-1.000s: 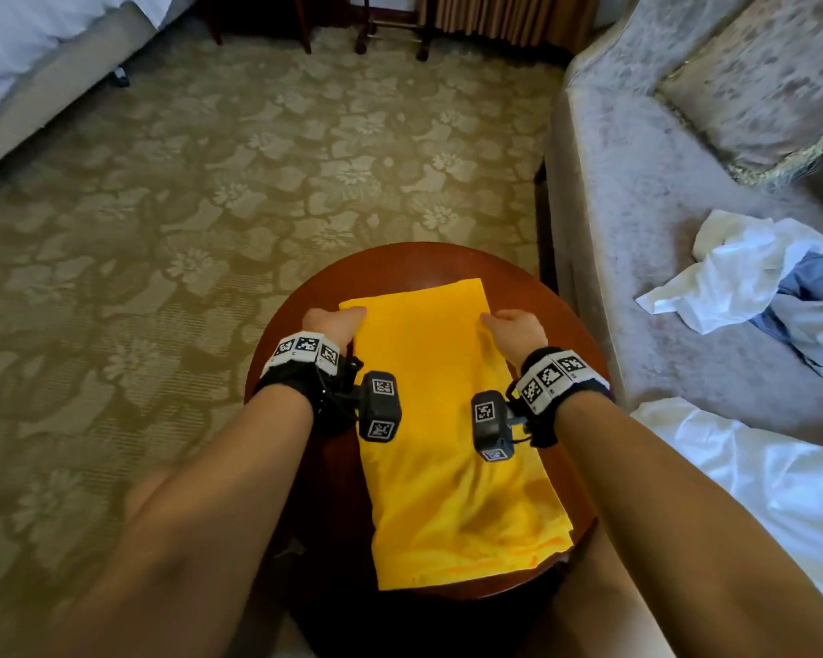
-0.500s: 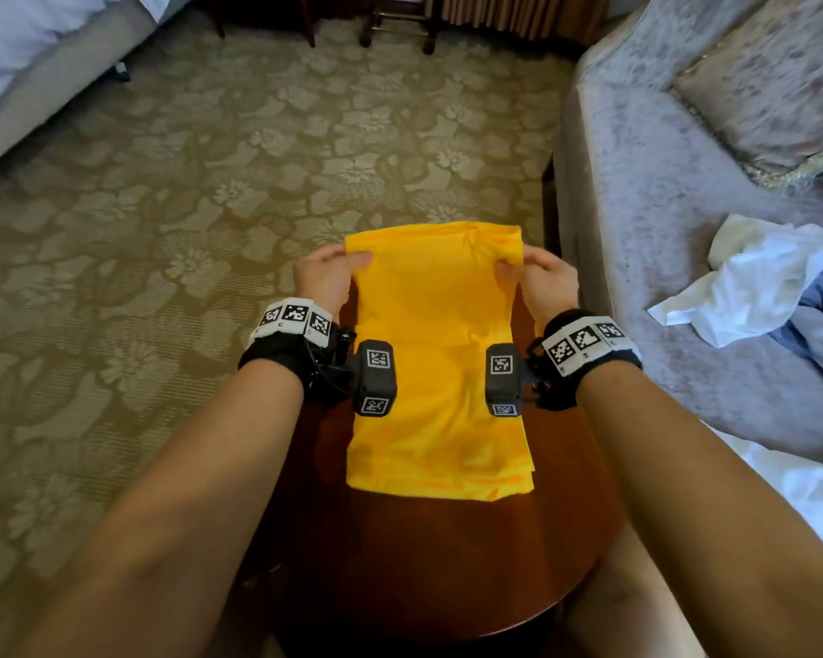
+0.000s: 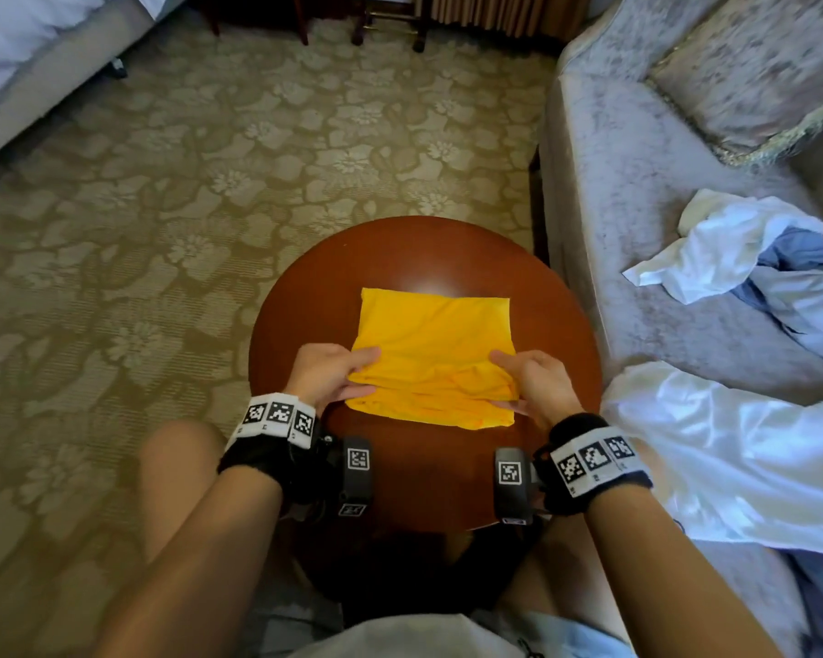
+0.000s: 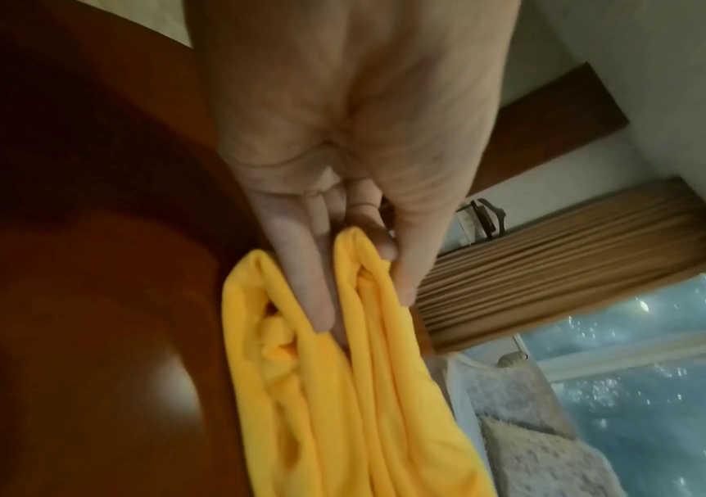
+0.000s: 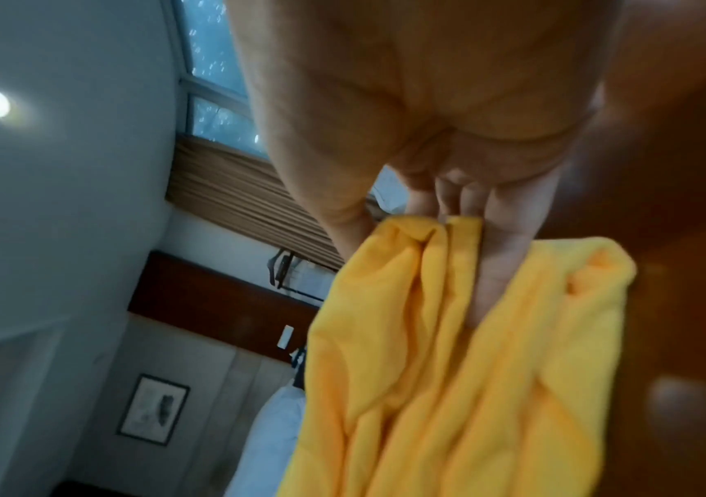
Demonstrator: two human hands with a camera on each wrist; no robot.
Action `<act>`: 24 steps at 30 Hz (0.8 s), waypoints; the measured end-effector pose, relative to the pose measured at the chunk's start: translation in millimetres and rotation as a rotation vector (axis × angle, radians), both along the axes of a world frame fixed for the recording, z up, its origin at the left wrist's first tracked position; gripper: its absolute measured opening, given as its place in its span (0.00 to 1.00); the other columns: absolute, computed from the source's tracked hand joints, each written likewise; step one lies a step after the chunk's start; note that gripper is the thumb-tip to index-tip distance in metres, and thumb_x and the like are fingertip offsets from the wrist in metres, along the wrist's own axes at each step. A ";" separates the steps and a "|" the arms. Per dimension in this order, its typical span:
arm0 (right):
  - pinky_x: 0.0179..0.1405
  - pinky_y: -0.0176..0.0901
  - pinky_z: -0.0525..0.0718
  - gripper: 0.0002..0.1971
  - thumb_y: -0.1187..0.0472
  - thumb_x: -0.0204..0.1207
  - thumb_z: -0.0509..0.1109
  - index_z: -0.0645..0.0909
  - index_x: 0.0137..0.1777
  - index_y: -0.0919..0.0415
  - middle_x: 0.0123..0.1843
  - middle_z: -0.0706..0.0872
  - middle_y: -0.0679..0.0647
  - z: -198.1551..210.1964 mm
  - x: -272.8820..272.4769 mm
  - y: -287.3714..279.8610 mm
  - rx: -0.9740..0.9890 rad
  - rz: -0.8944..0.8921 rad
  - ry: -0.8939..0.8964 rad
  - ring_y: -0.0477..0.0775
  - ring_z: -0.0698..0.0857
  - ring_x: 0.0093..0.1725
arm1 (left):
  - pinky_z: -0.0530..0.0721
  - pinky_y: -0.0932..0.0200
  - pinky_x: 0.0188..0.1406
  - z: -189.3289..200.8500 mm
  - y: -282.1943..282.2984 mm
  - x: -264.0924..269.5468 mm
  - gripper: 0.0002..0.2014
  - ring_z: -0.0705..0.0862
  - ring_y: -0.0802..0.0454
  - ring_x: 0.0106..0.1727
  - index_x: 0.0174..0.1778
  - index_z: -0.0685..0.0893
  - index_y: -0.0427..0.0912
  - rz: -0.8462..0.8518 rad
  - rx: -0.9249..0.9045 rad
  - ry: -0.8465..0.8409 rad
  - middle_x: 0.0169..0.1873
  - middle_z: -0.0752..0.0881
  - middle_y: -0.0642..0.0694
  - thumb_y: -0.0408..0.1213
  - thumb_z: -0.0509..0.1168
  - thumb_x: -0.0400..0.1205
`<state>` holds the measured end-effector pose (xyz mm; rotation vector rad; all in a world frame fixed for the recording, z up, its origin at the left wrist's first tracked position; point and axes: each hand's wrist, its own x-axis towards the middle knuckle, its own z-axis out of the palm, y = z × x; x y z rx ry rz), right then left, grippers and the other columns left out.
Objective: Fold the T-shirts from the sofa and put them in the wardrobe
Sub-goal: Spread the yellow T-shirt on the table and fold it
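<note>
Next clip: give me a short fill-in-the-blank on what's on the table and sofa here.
1. The folded T-shirt on the round table is ____ in colour.
2. It is held by ____ hands: left hand, right hand.
3. The crumpled white garment lies on the ____.

Missing: yellow; both; sofa

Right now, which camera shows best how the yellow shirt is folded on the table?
The head view: it shows the whole shirt as a folded rectangle on the table, with both hands on its near corners. The left wrist view shows only the edge layers with fingers between them; the right wrist view shows much the same, blurred.
</note>
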<state>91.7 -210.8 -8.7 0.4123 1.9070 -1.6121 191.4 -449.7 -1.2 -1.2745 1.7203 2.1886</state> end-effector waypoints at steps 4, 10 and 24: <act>0.54 0.59 0.89 0.12 0.61 0.74 0.78 0.75 0.45 0.58 0.47 0.79 0.54 -9.5 6.1 1.2 0.097 0.009 0.053 0.52 0.83 0.49 | 0.90 0.51 0.39 -1.8 6.0 2.0 0.19 0.85 0.40 0.57 0.51 0.75 0.36 -0.004 -0.053 -0.041 0.57 0.79 0.37 0.22 0.77 0.71; 0.63 0.61 0.84 0.21 0.61 0.73 0.76 0.74 0.64 0.60 0.62 0.82 0.56 -13.1 6.6 9.6 0.058 0.012 0.067 0.58 0.82 0.61 | 0.87 0.50 0.50 5.5 4.1 5.2 0.17 0.85 0.43 0.54 0.51 0.79 0.36 -0.134 -0.042 -0.074 0.53 0.85 0.38 0.24 0.76 0.72; 0.60 0.46 0.77 0.48 0.60 0.67 0.84 0.59 0.83 0.54 0.70 0.73 0.51 -3.2 16.6 17.3 0.230 0.321 0.185 0.53 0.74 0.67 | 0.76 0.58 0.30 0.4 8.2 6.0 0.17 0.75 0.49 0.35 0.36 0.72 0.44 -0.276 -0.155 -0.223 0.36 0.75 0.44 0.47 0.73 0.78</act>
